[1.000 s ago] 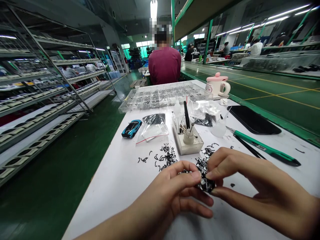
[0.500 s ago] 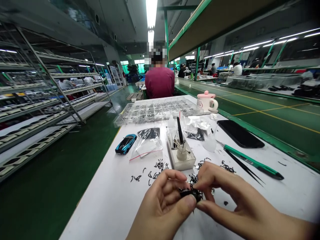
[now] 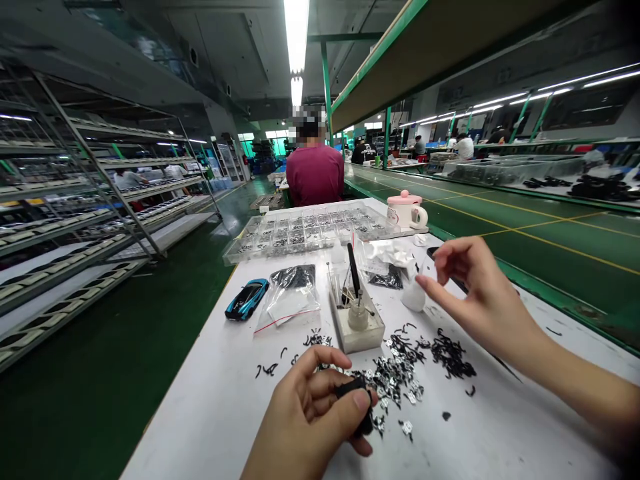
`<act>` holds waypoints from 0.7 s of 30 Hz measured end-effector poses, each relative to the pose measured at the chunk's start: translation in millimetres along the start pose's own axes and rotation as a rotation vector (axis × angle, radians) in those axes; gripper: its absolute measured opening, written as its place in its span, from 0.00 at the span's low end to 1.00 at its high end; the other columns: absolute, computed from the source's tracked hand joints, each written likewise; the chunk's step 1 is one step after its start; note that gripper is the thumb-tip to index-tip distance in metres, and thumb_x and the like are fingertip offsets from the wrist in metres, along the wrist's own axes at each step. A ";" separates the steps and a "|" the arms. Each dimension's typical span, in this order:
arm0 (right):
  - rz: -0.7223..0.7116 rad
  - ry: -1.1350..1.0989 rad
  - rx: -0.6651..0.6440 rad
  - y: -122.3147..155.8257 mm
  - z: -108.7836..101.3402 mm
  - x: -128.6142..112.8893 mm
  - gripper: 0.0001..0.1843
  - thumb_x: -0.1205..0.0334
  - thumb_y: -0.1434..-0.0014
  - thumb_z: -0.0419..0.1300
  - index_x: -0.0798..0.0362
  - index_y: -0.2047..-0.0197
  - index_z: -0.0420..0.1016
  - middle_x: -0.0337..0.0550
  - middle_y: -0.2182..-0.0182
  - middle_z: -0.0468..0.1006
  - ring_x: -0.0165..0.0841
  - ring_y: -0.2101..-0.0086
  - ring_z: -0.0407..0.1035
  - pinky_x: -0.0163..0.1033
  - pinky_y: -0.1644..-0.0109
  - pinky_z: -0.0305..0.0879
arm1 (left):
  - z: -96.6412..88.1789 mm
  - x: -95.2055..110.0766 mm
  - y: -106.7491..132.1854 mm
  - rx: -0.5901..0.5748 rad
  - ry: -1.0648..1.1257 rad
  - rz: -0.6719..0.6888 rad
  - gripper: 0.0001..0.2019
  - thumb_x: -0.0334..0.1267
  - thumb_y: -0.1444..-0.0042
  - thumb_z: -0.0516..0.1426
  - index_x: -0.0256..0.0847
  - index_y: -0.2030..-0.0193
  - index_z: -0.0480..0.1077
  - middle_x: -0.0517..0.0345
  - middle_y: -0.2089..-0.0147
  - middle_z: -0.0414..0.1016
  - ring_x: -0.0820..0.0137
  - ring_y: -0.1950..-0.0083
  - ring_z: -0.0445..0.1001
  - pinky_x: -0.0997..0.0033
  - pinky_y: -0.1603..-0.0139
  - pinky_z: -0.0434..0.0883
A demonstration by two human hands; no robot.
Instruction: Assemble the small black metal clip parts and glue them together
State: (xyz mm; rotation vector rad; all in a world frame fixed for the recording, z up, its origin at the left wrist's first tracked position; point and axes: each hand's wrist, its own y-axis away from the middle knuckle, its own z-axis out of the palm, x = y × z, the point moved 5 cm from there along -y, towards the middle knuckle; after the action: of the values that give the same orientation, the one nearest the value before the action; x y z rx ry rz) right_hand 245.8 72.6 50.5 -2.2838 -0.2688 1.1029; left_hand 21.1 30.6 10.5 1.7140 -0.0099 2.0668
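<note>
L hand (image 3: 305,427): fingers pinch black clump (image 3: 356,388); R hand (image 3: 480,287) open, empty (nr white bottle (image 3: 414,298)).

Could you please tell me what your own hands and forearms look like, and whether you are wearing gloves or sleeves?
Both the left hand and the right hand are bare, with no gloves, rings or wristwatch showing. The right forearm is bare as well, and no sleeve is in view.

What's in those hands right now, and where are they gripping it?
The left hand pinches a black clump of small parts between thumb and fingertips, near its top; the right hand holds nothing.
</note>
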 end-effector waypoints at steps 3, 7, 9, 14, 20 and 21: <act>0.096 0.019 -0.035 -14.1 6.6 38.3 0.29 0.55 0.48 0.64 0.50 0.52 0.51 0.47 0.57 0.61 0.34 0.64 0.62 0.41 0.63 0.64 | -1.1 1.0 -2.4 -0.003 -0.011 -0.021 0.23 0.42 0.56 0.69 0.38 0.61 0.60 0.58 0.70 0.74 0.74 0.73 0.68 0.75 0.73 0.72; 0.182 -0.013 -0.279 -11.5 25.3 64.4 0.16 0.55 0.47 0.62 0.52 0.58 0.63 0.36 0.73 0.65 0.30 0.76 0.60 0.38 0.73 0.61 | -1.3 1.3 -2.7 -0.023 -0.031 -0.042 0.23 0.41 0.54 0.68 0.38 0.60 0.60 0.58 0.70 0.74 0.75 0.73 0.70 0.75 0.72 0.73; 0.202 -0.038 -0.313 -10.1 25.1 64.0 0.12 0.53 0.44 0.60 0.51 0.63 0.65 0.33 0.78 0.63 0.29 0.79 0.57 0.38 0.75 0.58 | 0.1 1.4 -1.1 -0.036 -0.047 -0.052 0.21 0.40 0.53 0.68 0.38 0.60 0.60 0.57 0.69 0.75 0.75 0.73 0.70 0.75 0.71 0.73; 0.206 -0.216 -0.275 -5.3 11.7 22.5 0.15 0.47 0.37 0.52 0.44 0.54 0.52 0.36 0.70 0.73 0.33 0.73 0.67 0.38 0.73 0.64 | 3.3 2.6 3.9 -0.039 -0.092 -0.056 0.17 0.36 0.50 0.65 0.39 0.60 0.61 0.55 0.65 0.76 0.73 0.72 0.73 0.72 0.66 0.72; 0.017 -0.196 -0.164 34.1 -2.7 -38.7 0.10 0.54 0.41 0.60 0.41 0.56 0.66 0.39 0.66 0.73 0.30 0.77 0.66 0.33 0.81 0.62 | 5.4 2.0 5.0 -0.051 -0.110 -0.061 0.14 0.33 0.50 0.64 0.40 0.60 0.62 0.58 0.66 0.74 0.73 0.69 0.74 0.71 0.63 0.70; -0.006 -0.213 -0.162 41.7 -4.7 -40.5 0.09 0.54 0.41 0.59 0.40 0.57 0.66 0.39 0.67 0.72 0.30 0.78 0.66 0.33 0.82 0.62 | 5.7 1.4 5.1 -0.053 -0.115 -0.061 0.14 0.32 0.50 0.64 0.40 0.61 0.62 0.59 0.66 0.74 0.73 0.70 0.73 0.72 0.64 0.70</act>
State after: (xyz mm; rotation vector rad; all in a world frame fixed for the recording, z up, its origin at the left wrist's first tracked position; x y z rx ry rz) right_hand 220.8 20.0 54.9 -2.3024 -0.4633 1.3683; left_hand 24.4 24.9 14.5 1.7763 -0.0471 1.9062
